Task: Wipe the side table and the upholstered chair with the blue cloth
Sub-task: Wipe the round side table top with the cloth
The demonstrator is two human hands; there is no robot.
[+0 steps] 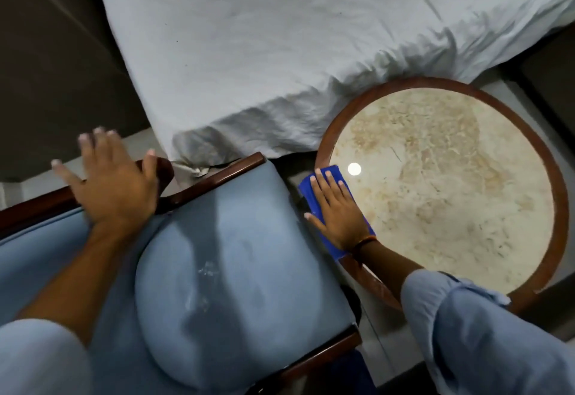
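Observation:
The round side table [451,195] has a beige marble top inside a dark wooden rim. A blue cloth [329,176] lies folded on its left edge, and my right hand [337,211] presses flat on top of it. The upholstered chair [236,257], blue-grey with a dark wooden frame, stands to the left of the table. Pale smudges mark its seat cushion. My left hand [112,183] hovers with fingers spread over the chair's wooden armrest and holds nothing.
A bed with a rumpled white sheet [280,46] fills the top of the view, its corner reaching the table and chair. A narrow strip of grey floor [292,176] separates chair and table. A dark wall [46,67] stands at the left.

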